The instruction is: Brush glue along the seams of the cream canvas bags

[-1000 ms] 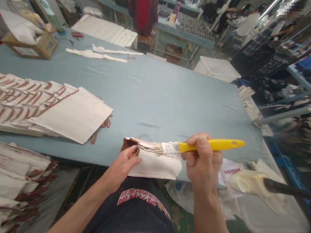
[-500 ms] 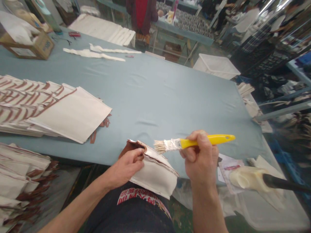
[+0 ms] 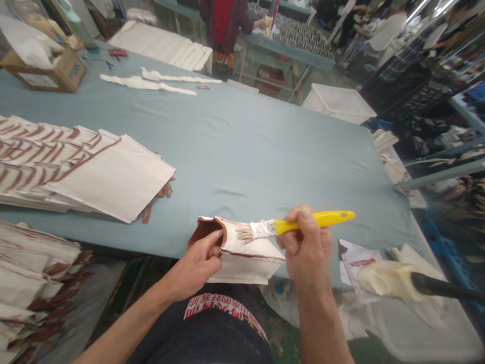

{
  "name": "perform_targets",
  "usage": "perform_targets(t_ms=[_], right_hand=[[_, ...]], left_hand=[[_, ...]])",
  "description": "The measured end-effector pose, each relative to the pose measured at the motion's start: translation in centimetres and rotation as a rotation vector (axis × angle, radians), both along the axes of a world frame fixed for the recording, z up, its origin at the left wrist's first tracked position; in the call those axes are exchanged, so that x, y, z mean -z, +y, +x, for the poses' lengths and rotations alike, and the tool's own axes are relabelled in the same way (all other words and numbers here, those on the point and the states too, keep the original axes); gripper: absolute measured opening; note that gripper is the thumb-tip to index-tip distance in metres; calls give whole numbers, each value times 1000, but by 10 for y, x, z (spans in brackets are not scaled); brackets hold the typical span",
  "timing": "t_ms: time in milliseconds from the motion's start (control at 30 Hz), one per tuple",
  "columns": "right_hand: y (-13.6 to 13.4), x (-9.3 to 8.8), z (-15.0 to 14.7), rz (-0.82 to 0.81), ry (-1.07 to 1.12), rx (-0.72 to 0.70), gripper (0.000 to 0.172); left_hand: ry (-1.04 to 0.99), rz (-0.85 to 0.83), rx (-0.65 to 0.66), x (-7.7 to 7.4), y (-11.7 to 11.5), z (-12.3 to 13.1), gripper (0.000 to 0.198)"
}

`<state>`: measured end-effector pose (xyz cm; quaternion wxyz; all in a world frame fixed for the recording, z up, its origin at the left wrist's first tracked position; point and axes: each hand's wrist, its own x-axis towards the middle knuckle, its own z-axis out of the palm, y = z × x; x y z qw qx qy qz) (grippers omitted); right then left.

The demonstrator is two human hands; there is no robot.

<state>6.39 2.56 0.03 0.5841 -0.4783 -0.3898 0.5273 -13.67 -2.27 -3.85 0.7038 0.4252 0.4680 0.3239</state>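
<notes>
The right hand (image 3: 309,247) grips a yellow-handled paintbrush (image 3: 267,229), its bristles (image 3: 244,234) at the cream fabric pouch (image 3: 246,268) just leftward, whose brown-lined mouth (image 3: 202,231) the left hand (image 3: 199,264) holds from within

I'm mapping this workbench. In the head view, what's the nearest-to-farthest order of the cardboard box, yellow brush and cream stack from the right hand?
1. Yellow brush: held in the right hand.
2. Cream stack: on the left.
3. Cardboard box: far left, beyond the stack.

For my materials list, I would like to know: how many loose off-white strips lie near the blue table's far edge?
2: the farther strip lies closer to that edge; the nearer strip lies just in front of it.
</notes>
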Motion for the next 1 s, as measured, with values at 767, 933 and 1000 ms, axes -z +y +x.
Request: perform_targets(t_ms=[767, 933, 1000], right_hand=[[5, 23, -4, -76, -101, 155, 48], [5, 24, -5, -101, -89, 122, 49], [5, 23, -6, -107, -96, 114, 48]], left_hand=[[-163, -148, -87, 92, 23, -36, 83], [-274, -275, -220, 91, 27, -31, 55], [-262, -327, -294, 100, 30, -31, 48]])
